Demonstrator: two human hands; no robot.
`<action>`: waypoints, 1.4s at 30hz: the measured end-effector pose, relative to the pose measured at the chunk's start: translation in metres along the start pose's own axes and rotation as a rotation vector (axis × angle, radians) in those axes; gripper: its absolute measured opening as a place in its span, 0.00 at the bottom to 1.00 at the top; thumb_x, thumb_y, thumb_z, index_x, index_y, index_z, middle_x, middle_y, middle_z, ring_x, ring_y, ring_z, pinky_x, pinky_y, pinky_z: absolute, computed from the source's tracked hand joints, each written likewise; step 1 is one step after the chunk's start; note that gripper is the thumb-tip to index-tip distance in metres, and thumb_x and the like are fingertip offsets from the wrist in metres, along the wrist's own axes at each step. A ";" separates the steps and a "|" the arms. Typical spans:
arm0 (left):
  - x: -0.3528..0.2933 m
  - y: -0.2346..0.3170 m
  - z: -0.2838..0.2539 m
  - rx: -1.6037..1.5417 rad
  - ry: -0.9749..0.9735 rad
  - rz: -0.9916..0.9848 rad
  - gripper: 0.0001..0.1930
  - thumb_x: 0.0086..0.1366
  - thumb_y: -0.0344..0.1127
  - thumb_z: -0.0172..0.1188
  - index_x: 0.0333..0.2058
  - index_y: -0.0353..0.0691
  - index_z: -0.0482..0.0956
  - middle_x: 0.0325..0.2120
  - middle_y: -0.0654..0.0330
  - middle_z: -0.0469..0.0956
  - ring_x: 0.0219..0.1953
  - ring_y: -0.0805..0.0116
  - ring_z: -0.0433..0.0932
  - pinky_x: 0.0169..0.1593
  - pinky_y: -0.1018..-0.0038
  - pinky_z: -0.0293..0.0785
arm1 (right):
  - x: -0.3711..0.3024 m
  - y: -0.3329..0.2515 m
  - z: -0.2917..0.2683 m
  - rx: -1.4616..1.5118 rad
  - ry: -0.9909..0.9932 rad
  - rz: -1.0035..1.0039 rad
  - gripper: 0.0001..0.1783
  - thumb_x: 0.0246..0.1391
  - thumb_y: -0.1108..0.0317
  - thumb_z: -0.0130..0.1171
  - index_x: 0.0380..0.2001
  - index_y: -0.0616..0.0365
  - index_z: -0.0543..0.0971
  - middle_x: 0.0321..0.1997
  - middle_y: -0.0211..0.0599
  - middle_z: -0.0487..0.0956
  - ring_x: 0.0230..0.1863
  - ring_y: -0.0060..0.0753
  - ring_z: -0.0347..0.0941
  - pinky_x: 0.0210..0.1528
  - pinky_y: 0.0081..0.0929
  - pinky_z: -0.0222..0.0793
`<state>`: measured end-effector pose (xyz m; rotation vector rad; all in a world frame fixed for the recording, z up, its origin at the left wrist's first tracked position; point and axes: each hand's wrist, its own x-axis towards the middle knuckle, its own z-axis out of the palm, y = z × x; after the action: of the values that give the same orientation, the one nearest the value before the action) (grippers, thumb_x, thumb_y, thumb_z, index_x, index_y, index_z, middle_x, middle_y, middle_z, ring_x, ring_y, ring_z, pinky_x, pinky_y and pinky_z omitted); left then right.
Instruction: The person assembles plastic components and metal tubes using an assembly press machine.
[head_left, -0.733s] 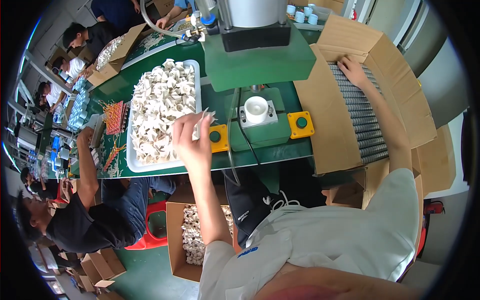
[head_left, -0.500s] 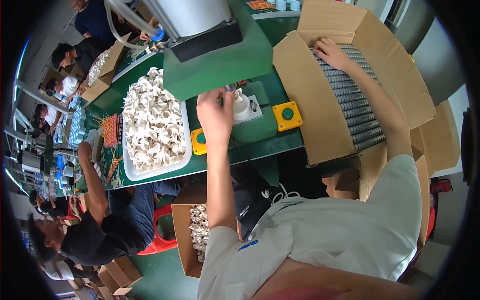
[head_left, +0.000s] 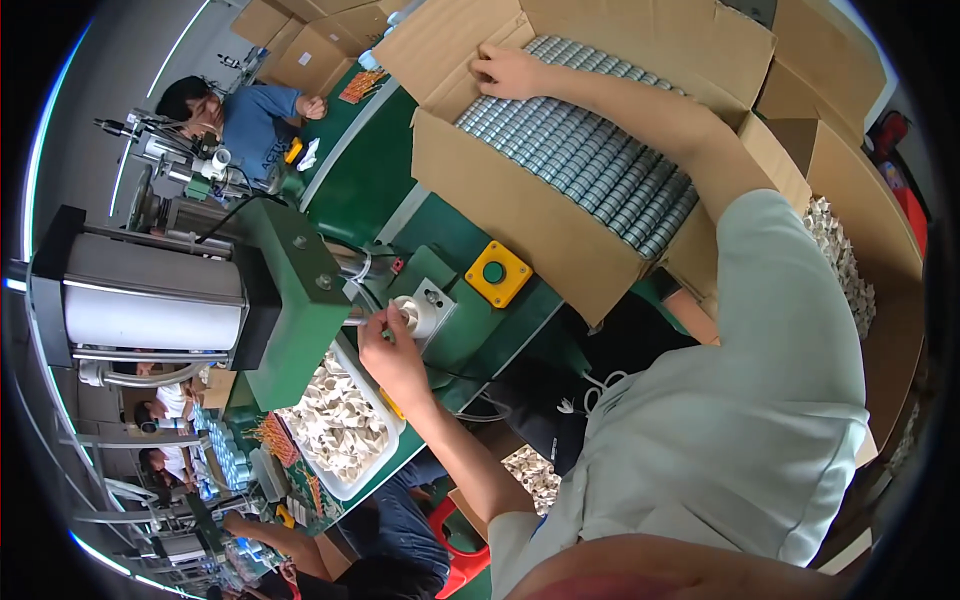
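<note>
My left hand (head_left: 395, 355) is at the bench press (head_left: 295, 300), thumb and fingers closed on a small white plastic part (head_left: 409, 312) at the metal fixture (head_left: 437, 308). The press head overhangs beside it. My right hand (head_left: 508, 72) reaches into an open cardboard box (head_left: 540, 215), at the far left end of rows of grey ribbed cylinders (head_left: 590, 140). Its fingers are curled, and whatever they grip is hidden.
A yellow box with a green push button (head_left: 498, 273) lies between fixture and carton. A white tray (head_left: 385, 455) heaped with white plastic pieces (head_left: 340, 425) stands left of my forearm. Another person (head_left: 255, 125) sits across the bench. A second carton (head_left: 850, 200) stands at the right.
The view has swung toward the right-hand carton, showing more of its cylinder rows. My right hand stays at its far left end, fingers now more curled. My left hand remains by the fixture.
</note>
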<state>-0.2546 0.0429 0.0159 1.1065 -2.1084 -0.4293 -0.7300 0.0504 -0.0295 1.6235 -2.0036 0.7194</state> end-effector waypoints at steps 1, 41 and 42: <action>-0.001 0.001 0.001 0.008 0.051 0.014 0.12 0.65 0.38 0.62 0.32 0.32 0.81 0.27 0.54 0.80 0.25 0.58 0.75 0.32 0.67 0.72 | 0.000 -0.006 0.000 0.025 -0.063 0.021 0.12 0.60 0.55 0.51 0.33 0.52 0.74 0.41 0.38 0.69 0.44 0.42 0.69 0.50 0.33 0.67; -0.004 0.005 0.035 0.323 0.034 0.338 0.04 0.59 0.33 0.61 0.32 0.42 0.80 0.29 0.57 0.77 0.30 0.54 0.74 0.34 0.63 0.73 | 0.006 -0.001 -0.022 -0.113 -0.351 0.250 0.31 0.51 0.33 0.51 0.38 0.48 0.84 0.45 0.38 0.78 0.49 0.43 0.75 0.52 0.39 0.71; -0.003 0.005 0.035 0.319 0.031 0.340 0.04 0.59 0.33 0.61 0.32 0.42 0.80 0.29 0.57 0.77 0.30 0.54 0.74 0.35 0.63 0.73 | 0.006 0.000 -0.021 -0.129 -0.354 0.250 0.32 0.52 0.32 0.50 0.39 0.48 0.84 0.46 0.38 0.78 0.50 0.43 0.74 0.53 0.40 0.70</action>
<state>-0.2814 0.0473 -0.0075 0.8877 -2.3328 0.0887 -0.7305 0.0600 -0.0095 1.5239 -2.4799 0.3930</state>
